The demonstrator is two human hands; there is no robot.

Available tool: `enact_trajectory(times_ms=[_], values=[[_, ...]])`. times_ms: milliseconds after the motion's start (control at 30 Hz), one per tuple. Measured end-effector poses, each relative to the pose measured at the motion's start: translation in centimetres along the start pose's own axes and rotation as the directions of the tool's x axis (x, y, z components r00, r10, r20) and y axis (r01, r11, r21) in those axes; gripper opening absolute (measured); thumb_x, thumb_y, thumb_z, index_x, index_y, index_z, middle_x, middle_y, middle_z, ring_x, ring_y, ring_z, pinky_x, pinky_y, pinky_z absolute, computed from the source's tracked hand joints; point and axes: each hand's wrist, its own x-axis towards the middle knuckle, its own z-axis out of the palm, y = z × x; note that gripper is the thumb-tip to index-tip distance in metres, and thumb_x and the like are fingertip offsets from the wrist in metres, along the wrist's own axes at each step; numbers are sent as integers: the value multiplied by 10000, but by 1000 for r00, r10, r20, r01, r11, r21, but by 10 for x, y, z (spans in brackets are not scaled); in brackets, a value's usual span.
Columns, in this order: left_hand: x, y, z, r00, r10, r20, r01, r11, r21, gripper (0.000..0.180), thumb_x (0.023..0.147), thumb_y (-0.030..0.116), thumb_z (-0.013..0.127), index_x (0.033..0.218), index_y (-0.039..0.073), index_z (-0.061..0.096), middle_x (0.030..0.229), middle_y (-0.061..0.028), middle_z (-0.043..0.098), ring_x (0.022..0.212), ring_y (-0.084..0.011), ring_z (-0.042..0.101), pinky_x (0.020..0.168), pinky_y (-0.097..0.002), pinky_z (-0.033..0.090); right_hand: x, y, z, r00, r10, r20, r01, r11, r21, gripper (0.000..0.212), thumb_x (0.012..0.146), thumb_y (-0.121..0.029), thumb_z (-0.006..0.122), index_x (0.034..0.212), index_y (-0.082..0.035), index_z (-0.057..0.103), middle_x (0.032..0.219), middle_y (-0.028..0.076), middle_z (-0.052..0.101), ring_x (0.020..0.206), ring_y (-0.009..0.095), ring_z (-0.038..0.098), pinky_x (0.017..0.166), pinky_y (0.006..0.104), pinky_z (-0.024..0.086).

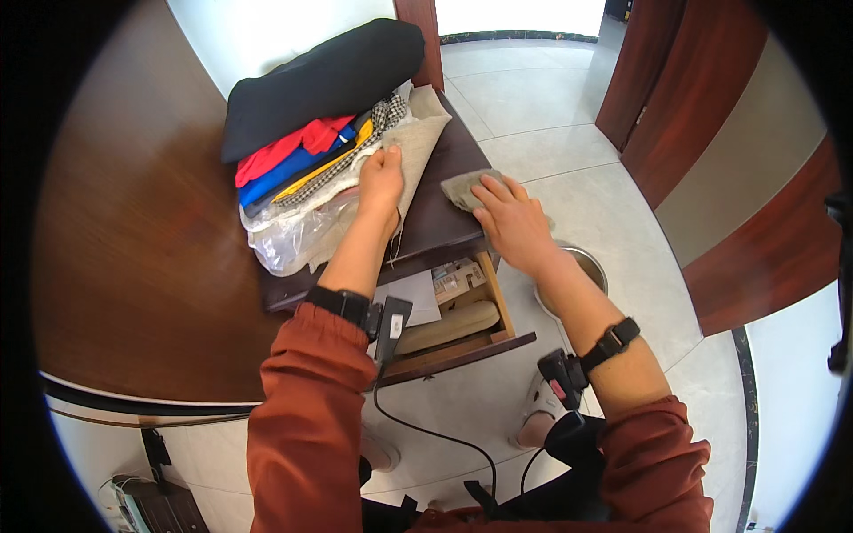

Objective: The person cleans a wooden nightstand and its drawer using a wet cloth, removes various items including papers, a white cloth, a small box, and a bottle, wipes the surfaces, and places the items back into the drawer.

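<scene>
My left hand (380, 185) is closed on the edge of a beige fabric sheet (425, 133), which is folded back at the right side of a pile of textiles. Under my right hand (515, 222) lies a grey-green cloth (459, 188), gripped with the fingers over it at the right edge of the dark cabinet top (444, 218). The pile holds a thick black folded fabric (324, 84), red (298, 147), blue (289, 176) and checkered pieces, and clear plastic wrapping (298, 235) at the near side. The underside of the pile is hidden.
Below the top, an open drawer (498, 298) juts toward me, holding papers, a small box and a long beige object (453, 326). A metal basin (591, 266) stands on the tiled floor, partly behind my right forearm. A brown wooden panel (133, 222) is at left; a reddish-brown door (702, 115) is at right.
</scene>
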Motion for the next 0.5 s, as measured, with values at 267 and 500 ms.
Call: enact_trajectory(times_ms=[267, 500], values=[[-21, 4, -10, 990, -91, 104, 134, 813, -566, 275, 946, 260, 436, 1017, 15, 538, 965, -75, 594, 864, -169, 552, 779, -314, 457, 123, 23, 19, 988, 8, 156, 4, 997, -75, 452, 925, -341, 391, 1327, -136, 376, 1421, 78, 299, 1315, 332, 240, 1006, 480, 302], [-15, -5, -14, 987, -136, 83, 159, 816, -555, 290, 945, 261, 435, 1073, 17, 523, 1052, -87, 576, 939, -184, 554, 832, -314, 450, 187, 23, 29, 972, 28, 235, 7, 989, -149, 482, 939, -378, 346, 1363, -150, 334, 1440, 74, 266, 1319, 320, 238, 1055, 448, 245]])
